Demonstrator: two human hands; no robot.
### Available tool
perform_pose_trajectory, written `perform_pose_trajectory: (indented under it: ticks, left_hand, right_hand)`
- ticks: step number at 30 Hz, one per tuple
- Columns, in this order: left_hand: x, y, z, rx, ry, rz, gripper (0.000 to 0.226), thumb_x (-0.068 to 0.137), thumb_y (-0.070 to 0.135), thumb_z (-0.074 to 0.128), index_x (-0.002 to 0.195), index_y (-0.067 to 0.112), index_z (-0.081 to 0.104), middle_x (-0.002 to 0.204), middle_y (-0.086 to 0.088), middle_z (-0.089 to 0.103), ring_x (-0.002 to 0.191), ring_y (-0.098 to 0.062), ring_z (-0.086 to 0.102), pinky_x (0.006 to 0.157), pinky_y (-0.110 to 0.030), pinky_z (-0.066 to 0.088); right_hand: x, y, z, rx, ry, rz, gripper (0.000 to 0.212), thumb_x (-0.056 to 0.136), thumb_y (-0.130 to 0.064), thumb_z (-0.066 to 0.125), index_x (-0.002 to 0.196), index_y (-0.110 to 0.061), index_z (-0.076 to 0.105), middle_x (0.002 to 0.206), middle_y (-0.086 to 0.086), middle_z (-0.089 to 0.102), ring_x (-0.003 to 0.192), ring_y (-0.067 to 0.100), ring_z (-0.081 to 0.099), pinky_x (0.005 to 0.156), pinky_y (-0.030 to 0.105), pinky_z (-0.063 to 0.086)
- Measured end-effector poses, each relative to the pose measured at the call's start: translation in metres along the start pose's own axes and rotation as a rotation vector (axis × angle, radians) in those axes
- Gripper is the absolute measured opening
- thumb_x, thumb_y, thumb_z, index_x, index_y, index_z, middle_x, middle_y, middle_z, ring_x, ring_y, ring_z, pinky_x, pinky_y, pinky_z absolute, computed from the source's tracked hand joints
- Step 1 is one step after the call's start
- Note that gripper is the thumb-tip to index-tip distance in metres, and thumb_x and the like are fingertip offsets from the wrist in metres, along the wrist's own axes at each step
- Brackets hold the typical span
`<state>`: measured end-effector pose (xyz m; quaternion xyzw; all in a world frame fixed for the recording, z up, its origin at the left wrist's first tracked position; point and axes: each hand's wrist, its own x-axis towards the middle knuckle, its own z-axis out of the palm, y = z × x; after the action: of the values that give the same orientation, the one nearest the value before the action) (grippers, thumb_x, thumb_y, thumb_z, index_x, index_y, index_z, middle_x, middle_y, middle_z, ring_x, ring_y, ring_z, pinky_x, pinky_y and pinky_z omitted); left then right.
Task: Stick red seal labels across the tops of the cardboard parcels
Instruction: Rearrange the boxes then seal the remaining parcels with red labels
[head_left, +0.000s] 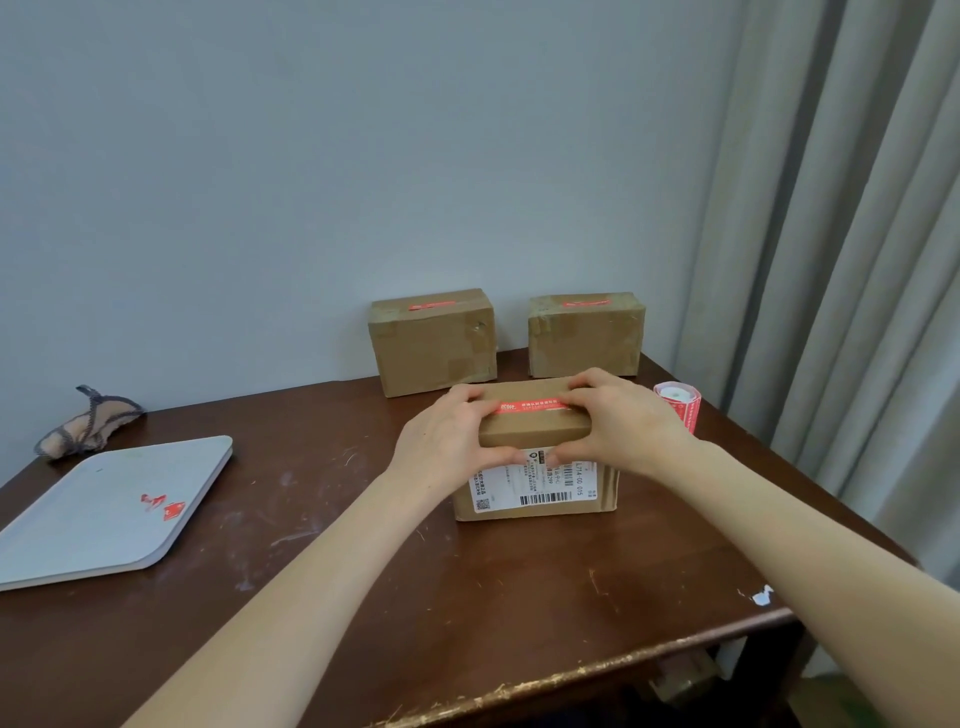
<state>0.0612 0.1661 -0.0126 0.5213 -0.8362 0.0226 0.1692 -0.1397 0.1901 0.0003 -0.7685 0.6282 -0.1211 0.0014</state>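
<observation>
A cardboard parcel (535, 428) with a white shipping label on its front stands in the middle of the brown table. A red seal label (530, 405) runs across its top. My left hand (452, 436) grips the parcel's left end, fingers over the top on the label's left end, thumb on the front. My right hand (618, 421) grips the right end the same way, fingers on the label's right end. Two more parcels stand at the back, a left one (434, 345) and a right one (584, 338), each with a red label on top.
A roll of red seal labels (678, 402) stands right of the held parcel. A grey tray (104, 514) with red paper scraps (163, 506) lies at the left, a cloth item (85, 423) behind it. Grey curtains hang at the right. The table's front edge is chipped.
</observation>
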Motion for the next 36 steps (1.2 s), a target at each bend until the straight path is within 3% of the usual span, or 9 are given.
perform_pose_trajectory:
  ticks: [4, 8, 13, 18, 24, 29, 33, 36]
  left_hand:
    - [-0.003, -0.001, 0.0, 0.051, 0.063, 0.015, 0.076, 0.077, 0.064, 0.059, 0.139, 0.022, 0.044, 0.142, 0.009, 0.04, 0.128, -0.008, 0.04, 0.094, -0.025, 0.041]
    - [0.001, 0.002, 0.003, 0.07, 0.1, 0.067, 0.074, 0.078, 0.064, 0.059, 0.141, 0.034, 0.036, 0.139, 0.006, 0.043, 0.127, -0.013, 0.038, 0.093, -0.026, 0.041]
    - [0.003, 0.003, 0.009, 0.141, 0.056, 0.074, 0.067, 0.079, 0.067, 0.054, 0.14, 0.048, 0.033, 0.14, 0.002, 0.038, 0.127, -0.018, 0.033, 0.097, -0.028, 0.037]
    - [0.003, 0.004, 0.009, 0.17, 0.1, 0.135, 0.058, 0.084, 0.061, 0.053, 0.137, 0.05, 0.036, 0.135, 0.005, 0.041, 0.122, -0.018, 0.039, 0.095, -0.028, 0.038]
    - [0.002, 0.002, 0.004, 0.148, 0.074, 0.107, 0.057, 0.081, 0.063, 0.055, 0.134, 0.045, 0.044, 0.132, 0.01, 0.042, 0.119, -0.012, 0.041, 0.082, -0.025, 0.042]
    - [0.002, 0.002, 0.003, 0.078, 0.054, 0.074, 0.059, 0.077, 0.062, 0.061, 0.131, 0.04, 0.05, 0.129, 0.01, 0.043, 0.118, -0.01, 0.041, 0.083, -0.026, 0.044]
    - [0.001, -0.002, 0.001, 0.032, 0.071, 0.031, 0.063, 0.075, 0.06, 0.064, 0.13, 0.032, 0.053, 0.128, 0.009, 0.045, 0.115, -0.009, 0.044, 0.084, -0.024, 0.042]
    - [0.004, 0.0, -0.005, 0.077, 0.069, 0.035, 0.067, 0.075, 0.063, 0.062, 0.13, 0.028, 0.051, 0.126, 0.008, 0.046, 0.11, -0.01, 0.048, 0.08, -0.023, 0.043]
  right_hand:
    - [0.0, 0.002, -0.001, 0.015, 0.045, 0.023, 0.078, 0.066, -0.065, 0.072, 0.128, -0.02, 0.053, 0.123, -0.005, 0.05, 0.106, 0.014, 0.052, 0.085, 0.03, 0.048]
    - [0.0, 0.0, 0.002, -0.128, 0.079, -0.008, 0.086, 0.067, -0.073, 0.064, 0.138, -0.03, 0.043, 0.128, -0.004, 0.046, 0.117, 0.018, 0.042, 0.089, 0.031, 0.044]
    - [-0.002, -0.001, 0.005, -0.139, 0.087, -0.023, 0.076, 0.073, -0.073, 0.059, 0.14, -0.045, 0.039, 0.127, -0.003, 0.042, 0.118, 0.019, 0.039, 0.09, 0.032, 0.04]
    - [-0.004, -0.004, 0.005, -0.124, 0.084, -0.034, 0.064, 0.078, -0.068, 0.058, 0.138, -0.053, 0.041, 0.123, -0.004, 0.042, 0.116, 0.019, 0.039, 0.087, 0.031, 0.035]
    - [-0.007, -0.006, 0.004, -0.119, 0.089, -0.027, 0.065, 0.076, -0.064, 0.063, 0.134, -0.037, 0.05, 0.125, -0.005, 0.045, 0.117, 0.017, 0.041, 0.083, 0.028, 0.038]
    - [-0.008, -0.003, 0.003, -0.06, 0.086, 0.016, 0.066, 0.071, -0.064, 0.068, 0.126, -0.03, 0.056, 0.122, -0.006, 0.045, 0.116, 0.015, 0.039, 0.082, 0.029, 0.044]
    - [-0.007, -0.003, 0.003, -0.037, 0.11, 0.046, 0.07, 0.066, -0.064, 0.073, 0.121, -0.023, 0.056, 0.12, -0.004, 0.046, 0.113, 0.015, 0.043, 0.08, 0.031, 0.047]
    - [-0.005, -0.001, 0.0, -0.026, 0.118, 0.05, 0.079, 0.065, -0.064, 0.074, 0.128, -0.023, 0.049, 0.123, -0.002, 0.042, 0.115, 0.015, 0.042, 0.084, 0.034, 0.05]
